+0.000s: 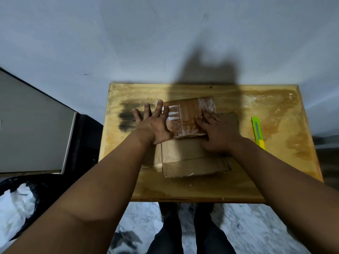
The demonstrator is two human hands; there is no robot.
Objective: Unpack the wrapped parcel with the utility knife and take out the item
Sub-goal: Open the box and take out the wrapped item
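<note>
A brown parcel (187, 116) wrapped in clear tape lies on the wooden table (201, 187), partly on a flattened piece of cardboard (190, 158). My left hand (154, 123) rests on the parcel's left edge with fingers spread straight and the thumb against its near corner. My right hand (216, 132) presses on the parcel's right side, its fingertips bent onto the wrapping. A green and yellow utility knife (258, 132) lies on the table to the right of my right hand, untouched.
The table stands against a pale wall (165, 33). A grey cabinet (33, 125) is at the left, with a black bag holding white material (16, 204) on the floor below it. My legs and the marble floor (247, 228) show under the table's near edge.
</note>
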